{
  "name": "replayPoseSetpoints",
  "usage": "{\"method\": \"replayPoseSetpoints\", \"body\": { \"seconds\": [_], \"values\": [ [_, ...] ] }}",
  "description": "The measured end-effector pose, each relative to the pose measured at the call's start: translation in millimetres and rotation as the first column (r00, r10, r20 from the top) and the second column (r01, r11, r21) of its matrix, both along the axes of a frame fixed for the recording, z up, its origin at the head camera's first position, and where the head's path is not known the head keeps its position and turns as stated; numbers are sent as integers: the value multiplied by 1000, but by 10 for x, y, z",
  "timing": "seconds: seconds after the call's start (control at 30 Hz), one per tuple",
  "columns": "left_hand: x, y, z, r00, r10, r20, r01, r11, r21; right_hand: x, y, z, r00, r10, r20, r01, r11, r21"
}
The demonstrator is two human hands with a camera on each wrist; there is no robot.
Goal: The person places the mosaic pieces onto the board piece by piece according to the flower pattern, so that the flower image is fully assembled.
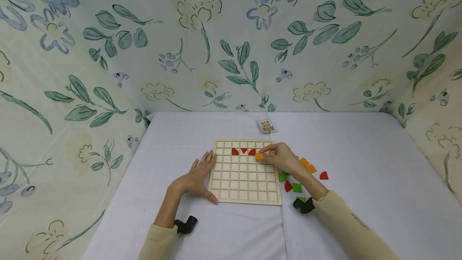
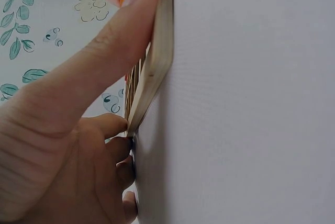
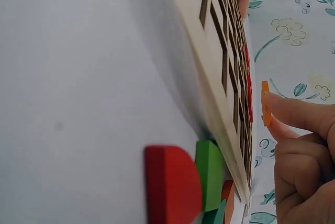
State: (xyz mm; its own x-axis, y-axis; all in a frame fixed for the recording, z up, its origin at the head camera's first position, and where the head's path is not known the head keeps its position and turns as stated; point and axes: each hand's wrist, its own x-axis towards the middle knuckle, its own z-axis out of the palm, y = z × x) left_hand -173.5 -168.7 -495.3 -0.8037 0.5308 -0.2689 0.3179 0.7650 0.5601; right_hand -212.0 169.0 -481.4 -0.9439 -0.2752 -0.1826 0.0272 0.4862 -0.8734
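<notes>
Beige-sleeved right hand [image 1: 283, 158] pinches flat orange square [image 1: 259, 156] over wooden grid [image 1: 243, 185].

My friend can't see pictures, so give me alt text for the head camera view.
A person's right hand pinches an orange tile over a wooden grid board, whose left edge the left hand touches. Three red tiles sit in the board's second row from the top; loose red, orange and green tiles lie to its right.
</notes>
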Motion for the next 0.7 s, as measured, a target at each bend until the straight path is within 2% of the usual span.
{"method": "replayPoseSetpoints", "body": {
  "seconds": [0.23,0.7],
  "values": [
    [-4,7,0,1000,2,-2,-2,1000,1,8,-84,-17,1000,22,0,-22,999,40],
    [9,16,20,1000,4,7,-4,1000,2,12,-60,-82,1000,-9,-14,10,999,47]
  ]
}}
